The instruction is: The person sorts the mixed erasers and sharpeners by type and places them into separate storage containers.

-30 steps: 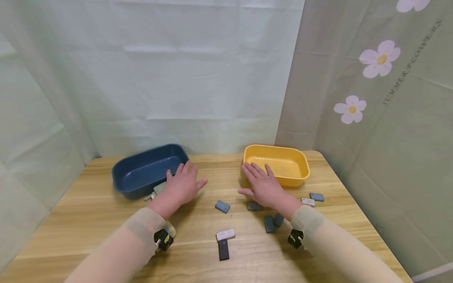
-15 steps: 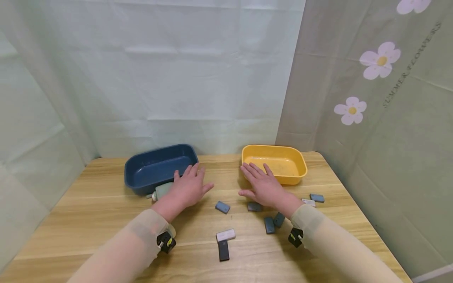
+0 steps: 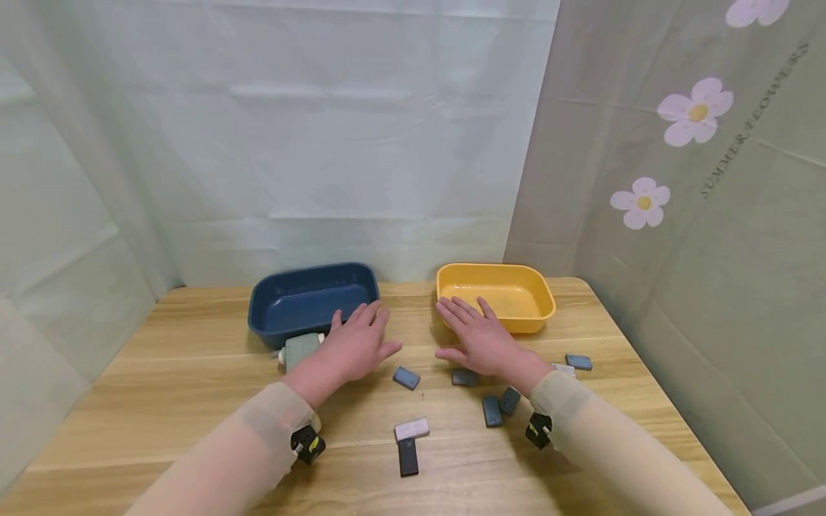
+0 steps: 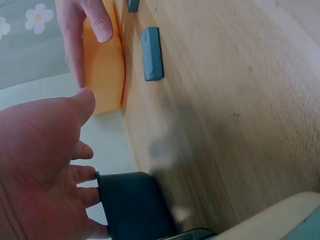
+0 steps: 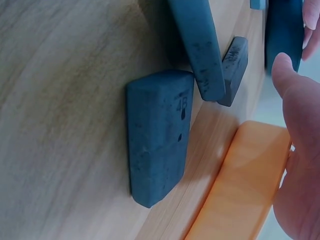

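My left hand [image 3: 357,349] has its fingers extended against the near right rim of a dark blue plastic basin [image 3: 274,337]. In the left wrist view, its fingertips meet the wall of that basin [image 4: 132,205]. With fingers nearly straight, my right hand [image 3: 482,342] lies over the near left rim of a yellow basin [image 3: 532,327]. A grey-green bottle-like object [image 3: 300,348] with a whitish end lies between the left hand and the blue basin, partly hidden by the hand. Below the right hand is a dark eraser [image 3: 464,377]. A dark green eraser [image 5: 159,135] marked 4B shows large in the right wrist view.
A blue-grey eraser [image 3: 406,378] lies between the hands. Nearer are a white eraser [image 3: 411,428] and a black eraser [image 3: 408,457], end to side. Two dark green ones sit by the right wrist; a blue eraser [image 3: 578,362] and a white one lie farther right. Curtains enclose the wooden table [image 3: 161,401].
The blue basin has slid right along with my left hand and turned a little straighter, uncovering more of the grey-green object. The yellow basin has shifted slightly left; my right hand has barely moved.
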Demonstrator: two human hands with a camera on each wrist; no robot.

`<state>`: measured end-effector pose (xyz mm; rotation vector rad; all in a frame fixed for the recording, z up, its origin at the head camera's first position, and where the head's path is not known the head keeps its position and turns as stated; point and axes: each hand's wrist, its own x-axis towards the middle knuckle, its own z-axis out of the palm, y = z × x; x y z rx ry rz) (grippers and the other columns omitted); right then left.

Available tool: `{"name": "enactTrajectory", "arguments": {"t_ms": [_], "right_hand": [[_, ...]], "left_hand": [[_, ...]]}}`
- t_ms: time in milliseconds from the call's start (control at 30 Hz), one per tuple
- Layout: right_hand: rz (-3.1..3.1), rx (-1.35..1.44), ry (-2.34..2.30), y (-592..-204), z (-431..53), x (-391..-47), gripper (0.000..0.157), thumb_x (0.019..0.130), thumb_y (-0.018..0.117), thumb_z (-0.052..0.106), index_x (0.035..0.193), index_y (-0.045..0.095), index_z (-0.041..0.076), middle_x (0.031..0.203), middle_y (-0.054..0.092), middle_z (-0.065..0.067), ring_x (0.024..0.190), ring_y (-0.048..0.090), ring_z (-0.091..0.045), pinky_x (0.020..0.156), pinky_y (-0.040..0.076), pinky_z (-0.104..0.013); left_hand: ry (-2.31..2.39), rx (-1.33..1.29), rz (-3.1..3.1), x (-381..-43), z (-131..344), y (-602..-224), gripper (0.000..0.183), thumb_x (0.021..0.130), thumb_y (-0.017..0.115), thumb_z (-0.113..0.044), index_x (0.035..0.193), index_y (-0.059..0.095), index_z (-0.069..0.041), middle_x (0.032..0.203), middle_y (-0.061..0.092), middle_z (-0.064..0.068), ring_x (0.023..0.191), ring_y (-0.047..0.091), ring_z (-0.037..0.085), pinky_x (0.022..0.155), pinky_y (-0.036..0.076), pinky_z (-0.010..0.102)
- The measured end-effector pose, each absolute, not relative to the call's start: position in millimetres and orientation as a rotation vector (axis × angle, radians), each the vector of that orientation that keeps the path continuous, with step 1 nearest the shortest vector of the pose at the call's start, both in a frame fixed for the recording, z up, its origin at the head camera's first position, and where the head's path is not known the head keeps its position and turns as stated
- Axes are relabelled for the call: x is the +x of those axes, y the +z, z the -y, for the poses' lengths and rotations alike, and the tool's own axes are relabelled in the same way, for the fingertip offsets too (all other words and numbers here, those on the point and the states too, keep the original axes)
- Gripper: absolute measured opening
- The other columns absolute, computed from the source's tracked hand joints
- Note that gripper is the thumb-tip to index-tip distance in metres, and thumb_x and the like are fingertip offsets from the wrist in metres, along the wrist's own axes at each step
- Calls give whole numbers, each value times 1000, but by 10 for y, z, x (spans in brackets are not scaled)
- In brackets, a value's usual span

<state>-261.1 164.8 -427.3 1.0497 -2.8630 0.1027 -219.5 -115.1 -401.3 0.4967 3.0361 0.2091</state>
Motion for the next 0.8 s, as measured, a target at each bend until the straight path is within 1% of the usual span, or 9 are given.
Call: {"name": "enactTrajectory", "arguments": {"t_ms": [200,433,533,667,800], "right_hand": [[2864,1061,69,-4303,-1631,-2644,95,108,63,63,177,26,10,182,27,-8,167,24,-31,133,10,-64],[2857,1051,26,-4326,-1562,-2653,94,108,63,62,176,26,9,181,27,-9,167,25,-32,133,13,-66],[2863,1019,-5,-4305,-1521,-2636,94,109,60,62,176,25,8,182,26,-10,167,25,-32,133,13,-66],[2859,989,-27,-4287,-1462,-2638,93,110,59,62,176,26,6,181,27,-12,166,27,-33,132,15,-67],[2874,988,-18,-4297,-1405,-2665,94,109,60,63,176,26,6,181,27,-11,167,26,-33,132,15,-67]], "left_hand": [[225,537,-3009,-2206,1112,-4012,78,114,59,-53,171,39,-4,179,28,20,165,27,42,127,19,76],[228,560,-2994,-2241,1136,-4025,80,113,59,-54,173,36,-7,181,26,16,166,24,40,128,16,76],[162,500,-3023,-2249,1174,-4017,81,113,58,-56,173,36,-7,181,27,16,166,24,41,127,16,77],[110,394,-3036,-2278,1248,-4022,82,113,57,-56,174,34,-6,180,27,18,166,23,45,125,14,81],[138,368,-3009,-2320,1300,-4048,85,113,58,-56,175,30,-6,180,25,20,166,19,47,124,12,83]]}}
